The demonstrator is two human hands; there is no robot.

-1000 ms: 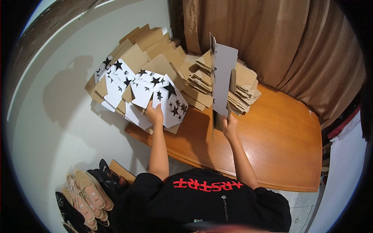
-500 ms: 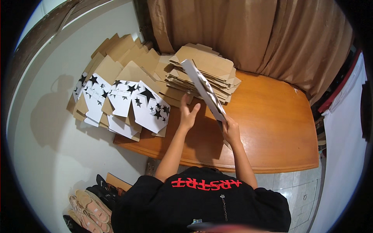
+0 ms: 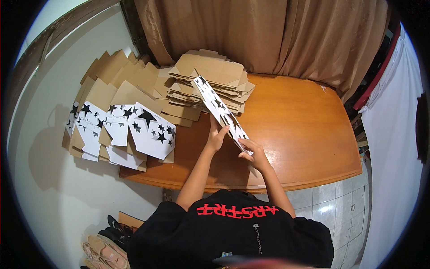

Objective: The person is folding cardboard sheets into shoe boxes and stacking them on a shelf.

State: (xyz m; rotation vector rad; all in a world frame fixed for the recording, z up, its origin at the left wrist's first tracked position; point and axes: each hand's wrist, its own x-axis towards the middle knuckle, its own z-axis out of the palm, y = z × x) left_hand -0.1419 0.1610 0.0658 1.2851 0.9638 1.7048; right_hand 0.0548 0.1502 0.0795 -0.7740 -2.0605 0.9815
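Observation:
A white cardboard piece (image 3: 218,104) printed with black stars is held up at a slant over the table, seen nearly edge-on. My left hand (image 3: 216,138) grips its left side, with the thumb along the edge and the other fingers partly hidden behind it. At the lower end, my right hand (image 3: 254,155) has hold of the same cardboard piece. Just beyond it lies a stack of flat brown cardboard pieces (image 3: 208,67). To the left, several star-printed cardboard pieces (image 3: 152,134) overlap in a fanned pile, partly over the table's edge.
The wooden table (image 3: 304,130) has a curved front edge close to my body. A brown curtain (image 3: 251,36) hangs behind it, and a white cloth (image 3: 389,134) hangs at the right. Shoes (image 3: 105,251) sit on the floor at lower left.
My left hand has gone from spread fingers beside the cardboard piece to gripping it. The piece has turned to show more of its starred face. The view has shifted right.

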